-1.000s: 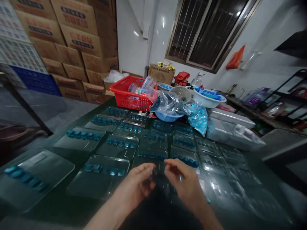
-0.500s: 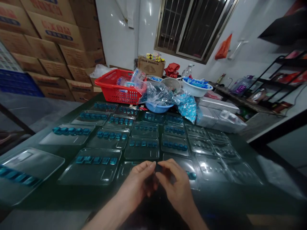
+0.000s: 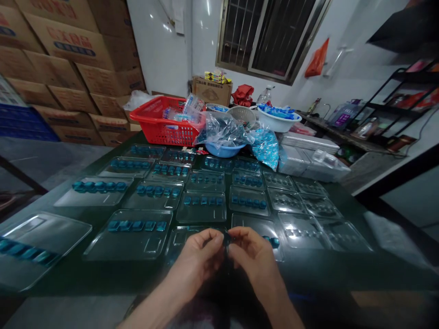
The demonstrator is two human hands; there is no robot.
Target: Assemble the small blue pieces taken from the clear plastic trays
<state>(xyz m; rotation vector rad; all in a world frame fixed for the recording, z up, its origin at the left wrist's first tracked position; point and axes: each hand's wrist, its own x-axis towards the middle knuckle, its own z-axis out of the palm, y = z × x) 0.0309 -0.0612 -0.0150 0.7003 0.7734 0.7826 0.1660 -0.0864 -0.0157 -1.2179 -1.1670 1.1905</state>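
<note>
Side by side above the near edge of the green table, my left hand (image 3: 202, 256) and my right hand (image 3: 253, 258) almost meet at the fingertips. The left thumb presses against its curled index finger. On the right, thumb and fingers are bent into a loose pinch. Whatever lies between the fingertips is too small and dark to make out. Just beyond the right hand is a clear plastic tray (image 3: 247, 221) with blue-green pieces, partly hidden by that hand. Another clear tray (image 3: 181, 234) lies partly behind the left hand. Further left, a tray (image 3: 126, 240) carries a row of blue-green cubes (image 3: 137, 225).
More clear trays cover the table (image 3: 113, 278), some at right (image 3: 302, 240) with colourless bumps. Behind them stand a red basket (image 3: 171, 130), a blue basin (image 3: 224, 151) with plastic bags, a white basin (image 3: 279, 121) and stacked clear packs (image 3: 308, 160). Cartons (image 3: 68, 41) line the left wall.
The fingertips of my two hands have moved slightly apart, the right hand shifting a little to the right. The camera view has shifted slightly; the trays lie as before.
</note>
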